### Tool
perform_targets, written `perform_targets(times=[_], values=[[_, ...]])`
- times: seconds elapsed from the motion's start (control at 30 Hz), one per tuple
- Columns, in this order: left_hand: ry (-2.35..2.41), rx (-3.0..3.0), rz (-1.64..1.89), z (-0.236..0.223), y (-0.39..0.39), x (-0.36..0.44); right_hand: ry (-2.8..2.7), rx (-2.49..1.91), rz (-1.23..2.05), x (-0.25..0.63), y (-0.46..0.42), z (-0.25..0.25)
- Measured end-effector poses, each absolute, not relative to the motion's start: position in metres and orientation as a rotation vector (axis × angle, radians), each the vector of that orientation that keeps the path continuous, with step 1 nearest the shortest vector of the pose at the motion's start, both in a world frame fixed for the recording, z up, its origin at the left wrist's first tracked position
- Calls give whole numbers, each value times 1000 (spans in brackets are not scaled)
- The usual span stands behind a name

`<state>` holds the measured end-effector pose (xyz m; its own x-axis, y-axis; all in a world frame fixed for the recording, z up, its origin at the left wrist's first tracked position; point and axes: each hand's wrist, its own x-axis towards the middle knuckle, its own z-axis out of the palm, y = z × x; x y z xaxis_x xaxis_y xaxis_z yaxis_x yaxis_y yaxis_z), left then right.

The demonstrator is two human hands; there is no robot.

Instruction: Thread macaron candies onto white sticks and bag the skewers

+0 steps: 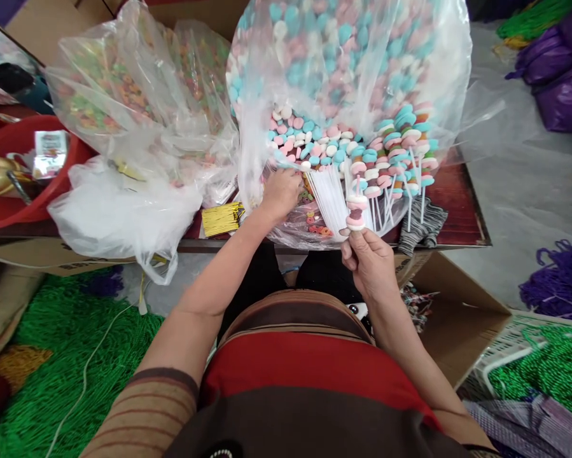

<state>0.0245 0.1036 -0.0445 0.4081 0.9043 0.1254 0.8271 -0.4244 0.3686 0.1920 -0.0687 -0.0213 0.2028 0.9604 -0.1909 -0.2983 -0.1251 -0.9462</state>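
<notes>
My right hand (369, 257) pinches a candy skewer (356, 210) upright, with pink, white and brownish pieces threaded on its stick. My left hand (282, 194) reaches into the open front of a clear plastic bag, at the edge of a pile of pink, white and blue candies (309, 137). Its fingers are bent together, and whatever they hold is hidden. White sticks (327, 197) lie in a bundle between my hands. Ring-shaped gummies (318, 226) sit below them in the plastic. Several loaded candy skewers (403, 149) lean on the pile at the right.
Yellow twist ties (221, 219) and a white plastic bag (123, 203) lie left of my hands. A red basin (76, 162) stands at the far left. A grey knitted glove (424, 224) rests on the table's right side, above an open cardboard box (457, 305).
</notes>
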Motion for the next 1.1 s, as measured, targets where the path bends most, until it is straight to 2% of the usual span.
perform_targets(times=[0.37, 0.63, 0.77, 0.93, 1.1], values=[[1435, 2125, 506, 2, 76, -26, -761, -1224, 1277, 187, -69, -22], [1345, 2470, 33, -9, 53, -29, -741, -1213, 1290, 183, -69, -23], [1313, 2639, -13, -18, 47, -29, -772, -1214, 1278, 183, -69, -24], [1279, 2529, 205, -20, 39, -37, -842, -1269, 1331, 182, -72, -25], [1267, 1583, 865, -22, 37, -33, -1020, -1359, 1447, 176, -76, -17]])
